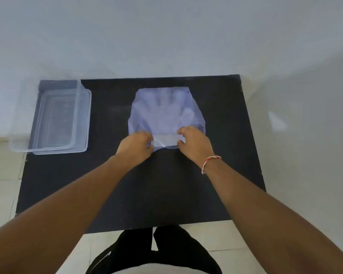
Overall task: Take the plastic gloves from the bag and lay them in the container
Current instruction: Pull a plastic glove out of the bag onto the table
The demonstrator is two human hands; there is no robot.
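Observation:
A clear plastic bag [164, 113] lies flat in the middle of the black table [166, 194], and the pale outline of plastic gloves [166, 101] shows through it, fingers pointing away from me. My left hand [135, 145] pinches the bag's near edge on the left side. My right hand [194, 144] pinches the same edge on the right side. The strip of bag between my hands is stretched. A clear rectangular container [18, 143] stands at the table's far left and holds nothing that I can see.
The container's left part overhangs the table's left edge. A white wall rises just behind the table. Tiled floor lies on both sides and in front. My dark-trousered legs [156, 252] stand at the table's near edge.

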